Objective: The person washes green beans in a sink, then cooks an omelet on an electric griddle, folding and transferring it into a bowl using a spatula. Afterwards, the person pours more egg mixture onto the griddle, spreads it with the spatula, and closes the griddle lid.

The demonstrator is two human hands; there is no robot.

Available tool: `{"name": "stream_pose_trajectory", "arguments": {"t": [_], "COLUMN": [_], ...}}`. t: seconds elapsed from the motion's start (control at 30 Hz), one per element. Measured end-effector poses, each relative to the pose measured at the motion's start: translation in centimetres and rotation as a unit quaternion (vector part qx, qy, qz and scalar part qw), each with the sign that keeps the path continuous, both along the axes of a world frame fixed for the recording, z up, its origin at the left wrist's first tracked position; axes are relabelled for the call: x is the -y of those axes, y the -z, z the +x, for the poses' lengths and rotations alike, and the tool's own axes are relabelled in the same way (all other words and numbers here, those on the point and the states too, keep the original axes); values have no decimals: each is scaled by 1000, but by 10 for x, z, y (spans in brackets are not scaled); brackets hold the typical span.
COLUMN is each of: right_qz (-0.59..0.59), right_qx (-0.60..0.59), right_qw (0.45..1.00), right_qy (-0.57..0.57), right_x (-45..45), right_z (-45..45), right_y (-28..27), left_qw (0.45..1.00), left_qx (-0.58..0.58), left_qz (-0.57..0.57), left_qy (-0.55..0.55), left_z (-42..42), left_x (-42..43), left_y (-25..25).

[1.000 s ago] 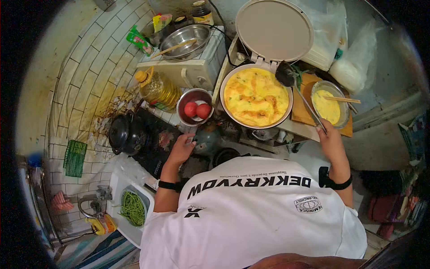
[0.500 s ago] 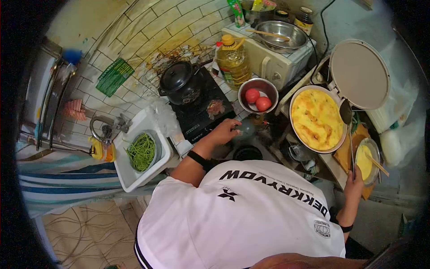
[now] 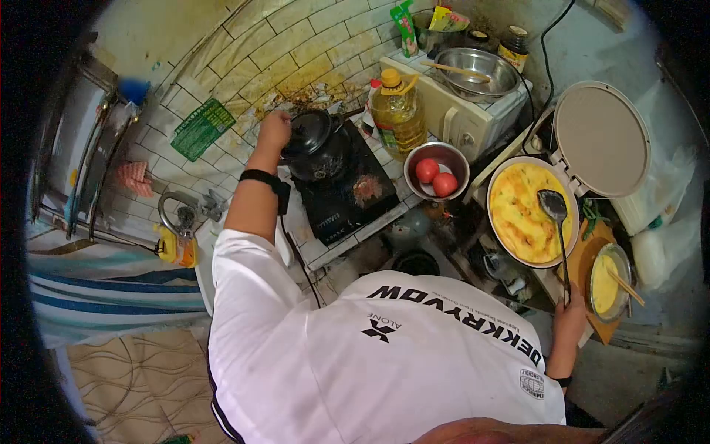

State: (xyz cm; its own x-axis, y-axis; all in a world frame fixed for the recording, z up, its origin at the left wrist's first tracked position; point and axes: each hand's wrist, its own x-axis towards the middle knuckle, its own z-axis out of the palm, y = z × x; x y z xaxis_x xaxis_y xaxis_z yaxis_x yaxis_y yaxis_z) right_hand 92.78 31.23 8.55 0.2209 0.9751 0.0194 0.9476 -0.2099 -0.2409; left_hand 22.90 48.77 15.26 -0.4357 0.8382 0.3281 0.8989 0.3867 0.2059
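Kitchen: pot near left hand, spatula in right hand.

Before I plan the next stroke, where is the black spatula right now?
The black spatula is on the right of the head view, its head over the yellow egg round, its handle in the right hand, just left of the glass bowl.
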Motion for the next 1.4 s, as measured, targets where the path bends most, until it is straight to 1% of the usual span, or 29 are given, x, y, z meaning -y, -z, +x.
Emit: {"name": "stream_pose_trajectory", "arguments": {"t": [0.03,0.1,0.13,0.2,0.23,0.3,0.33,0.4,0.43,0.5,0.53,0.6,0.63,0.73,0.8,0.93,1.0,1.07,1.13,1.2,1.23,1.3,1.33,1.4], "right_qz": [0,-63,-64,-17,-20,23,20,131,129,163,188,205,224,257,257,261,259,255,290,285,282,289,298,300], "right_qx": [-2,-36,-37,-19,-19,-30,-31,-49,-50,-94,-98,-97,-94,-115,-106,-86,-71,-57,-56,-67,-76,-79,-82,-77], "right_qw": [1000,997,997,1000,1000,999,999,990,990,978,974,972,969,958,959,961,962,964,955,956,956,953,951,950], "right_qy": [3,26,29,-4,-1,-10,-9,21,23,86,83,65,47,50,47,42,47,49,25,32,36,31,27,22], "right_x": [0,3,6,11,14,19,20,23,26,30,32,38,40,46,50,59,61,62,61,63,63,64,63,63], "right_z": [-3,-11,-14,-18,-17,-13,-13,-11,-8,-1,6,13,15,16,25,32,30,30,33,30,29,30,30,28], "right_y": [-2,-10,-12,-13,-11,-6,-6,-7,-10,-14,-9,-11,-12,-11,-8,-8,-15,-15,-11,-12,-13,-12,-12,-16], "left_qw": [1000,994,994,992,992,990,990,989,989,982,982,970,969,965,951,941,963,957,950,965,964,949,949,926], "left_qx": [-2,1,-1,-11,-11,15,14,43,43,29,28,-12,-14,-13,-57,-108,-52,-59,-66,-26,-27,-78,-79,-151], "left_qz": [0,-104,-105,-122,-125,-136,-139,-134,-137,-172,-174,-235,-236,-256,-301,-315,-242,-267,-291,-222,-224,-285,-286,-331], "left_qy": [3,-40,-37,-1,2,34,36,34,36,66,67,65,66,46,43,58,108,99,88,137,137,107,107,102], "left_z": [-11,-31,-44,-61,-66,-70,-67,-56,-49,-36,-35,-33,-31,-28,-23,-14,-30,-39,-50,-60,-61,-59,-54,-39], "left_x": [-8,-24,-31,-39,-41,-42,-42,-41,-39,-36,-37,-40,-42,-48,-52,-50,-51,-58,-62,-63,-66,-68,-67,-63], "left_y": [1,10,19,30,32,33,32,28,22,14,14,11,9,6,2,-9,-9,-19,-23,-21,-20,-22,-21,-16]}}
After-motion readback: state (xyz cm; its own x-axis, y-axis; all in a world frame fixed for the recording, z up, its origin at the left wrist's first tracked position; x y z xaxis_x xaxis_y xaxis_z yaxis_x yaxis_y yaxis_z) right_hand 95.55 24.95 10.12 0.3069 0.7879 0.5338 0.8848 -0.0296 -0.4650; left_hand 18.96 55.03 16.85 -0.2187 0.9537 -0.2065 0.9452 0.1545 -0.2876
